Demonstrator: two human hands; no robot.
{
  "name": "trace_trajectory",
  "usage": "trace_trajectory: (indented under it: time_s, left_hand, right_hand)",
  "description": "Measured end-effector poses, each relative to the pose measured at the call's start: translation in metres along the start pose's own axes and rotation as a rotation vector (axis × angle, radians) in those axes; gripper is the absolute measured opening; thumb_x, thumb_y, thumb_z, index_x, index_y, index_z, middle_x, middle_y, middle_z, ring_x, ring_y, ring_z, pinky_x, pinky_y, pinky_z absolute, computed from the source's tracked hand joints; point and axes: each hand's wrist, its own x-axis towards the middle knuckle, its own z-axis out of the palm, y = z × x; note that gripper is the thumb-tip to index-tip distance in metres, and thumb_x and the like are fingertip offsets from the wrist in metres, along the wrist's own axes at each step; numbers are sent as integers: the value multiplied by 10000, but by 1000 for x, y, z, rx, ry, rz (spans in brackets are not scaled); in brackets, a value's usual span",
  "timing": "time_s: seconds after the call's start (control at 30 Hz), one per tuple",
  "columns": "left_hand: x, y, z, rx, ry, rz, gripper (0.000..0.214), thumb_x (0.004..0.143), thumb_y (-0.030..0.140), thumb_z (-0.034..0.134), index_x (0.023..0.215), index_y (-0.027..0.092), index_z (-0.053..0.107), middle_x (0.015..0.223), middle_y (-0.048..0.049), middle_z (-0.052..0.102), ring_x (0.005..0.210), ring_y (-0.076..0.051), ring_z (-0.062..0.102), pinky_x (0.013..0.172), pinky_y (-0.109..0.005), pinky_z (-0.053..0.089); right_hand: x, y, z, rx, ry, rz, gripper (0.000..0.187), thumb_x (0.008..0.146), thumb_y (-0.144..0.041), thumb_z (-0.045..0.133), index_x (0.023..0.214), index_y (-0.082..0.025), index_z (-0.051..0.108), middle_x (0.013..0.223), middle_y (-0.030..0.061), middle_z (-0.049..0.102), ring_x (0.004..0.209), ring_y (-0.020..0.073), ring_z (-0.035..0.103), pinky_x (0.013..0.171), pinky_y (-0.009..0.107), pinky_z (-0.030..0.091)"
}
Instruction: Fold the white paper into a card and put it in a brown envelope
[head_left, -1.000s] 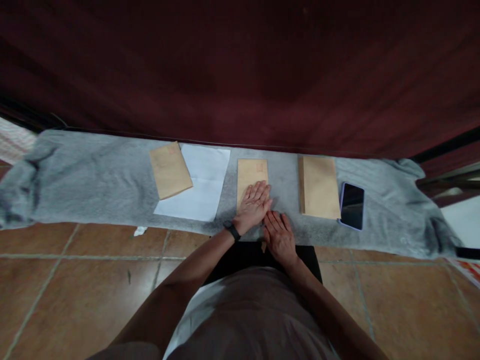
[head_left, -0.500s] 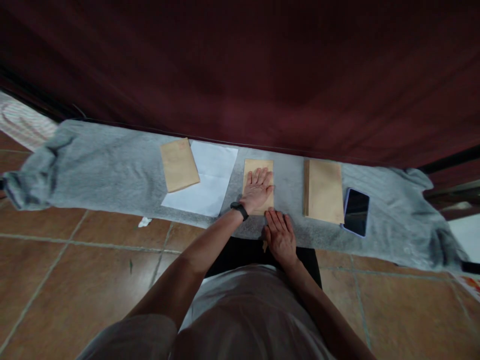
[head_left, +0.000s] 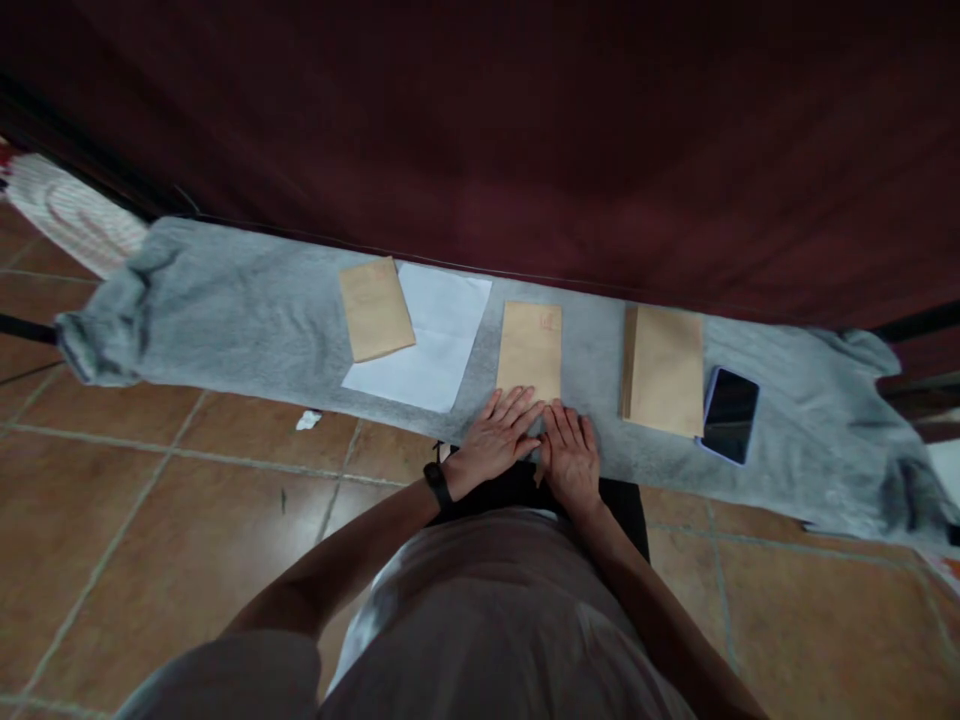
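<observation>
A brown envelope (head_left: 530, 348) lies on the grey cloth (head_left: 247, 310) straight ahead of me. My left hand (head_left: 495, 440), with a black band on its wrist, lies flat with fingers stretched out, its fingertips on the envelope's near edge. Beside it my right hand (head_left: 571, 458) rests flat on the cloth just below the envelope, fingers out and empty. The two hands touch side by side.
Left of the envelope a white sheet (head_left: 431, 340) lies with another brown envelope (head_left: 375, 308) on it. To the right sits a stack of brown envelopes (head_left: 664, 368), then a dark phone (head_left: 729, 414). A dark red curtain (head_left: 480, 130) hangs behind; tiled floor (head_left: 150, 500) in front.
My left hand slid up over the envelope, then drew back to its near edge beside my right hand. The right hand stayed flat. The view shifted slightly.
</observation>
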Motion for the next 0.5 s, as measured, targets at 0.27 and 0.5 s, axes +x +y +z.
trace_trajectory:
  time_s: [0.27, 0.5]
  left_hand:
    - [-16, -10, -5, 37, -18, -18, 691, 1026, 525, 441, 1596, 158, 310, 1686, -115, 246, 1578, -245, 149, 1290, -467, 131]
    - [-15, -10, -3, 52, -49, 0, 730, 995, 448, 518, 1600, 117, 279, 1690, -143, 215, 1580, -264, 132, 1291, -468, 117]
  right_hand:
    - [-2, 2, -5, 19, 32, 35, 511, 1057, -268, 393, 1541, -111, 427, 1562, 189, 464, 1456, 303, 423, 1204, 572, 307]
    - [2, -17, -3, 96, -87, -112, 537, 1076, -313, 354, 1572, -108, 366, 1589, 161, 435, 1501, 272, 363, 1229, 516, 310]
